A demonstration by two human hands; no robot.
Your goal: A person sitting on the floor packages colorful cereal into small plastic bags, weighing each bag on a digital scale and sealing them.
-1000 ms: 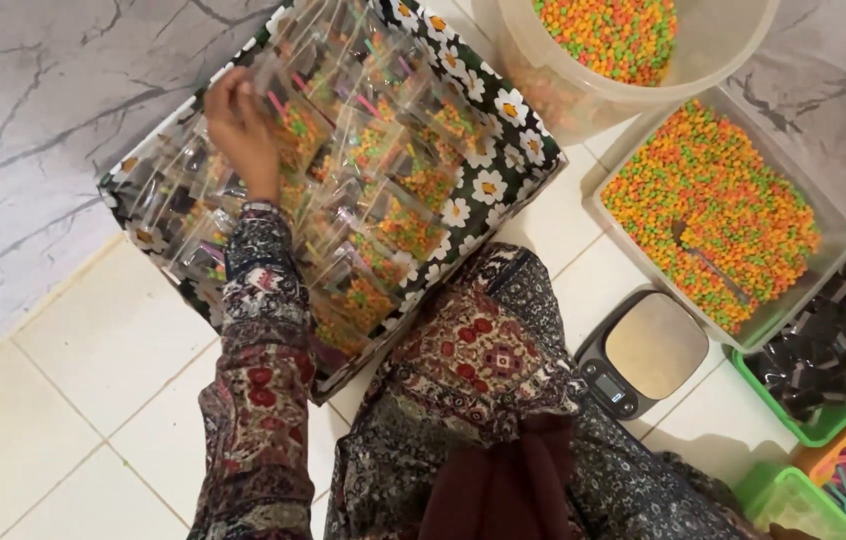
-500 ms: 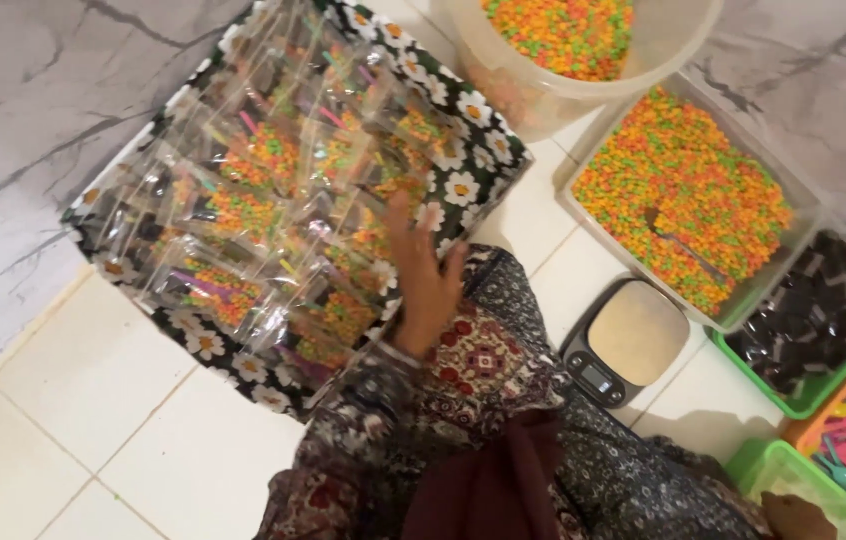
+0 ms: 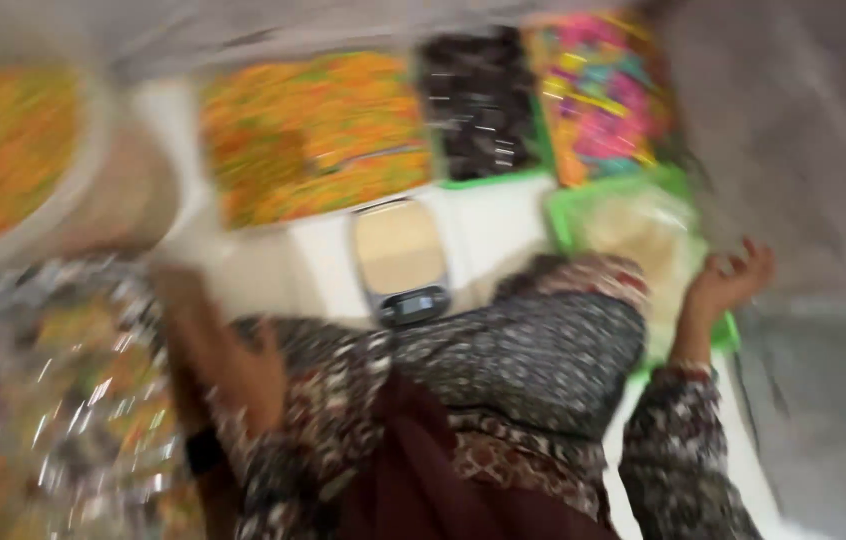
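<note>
Plainly the view is badly smeared, so small detail is lost. Judging by reach, the risk is a sleeve or wrist dragging across the tray of packets [image 3: 53, 400] and scattering them, or knocking the scale [image 3: 401, 258]. Left hand [image 3: 243, 365] lies at the tray's edge, fingers spread and empty as far as the blur allows. Right hand [image 3: 728, 283] hovers open over the green bin [image 3: 633, 225], holding nothing, well apart from the left.
</note>
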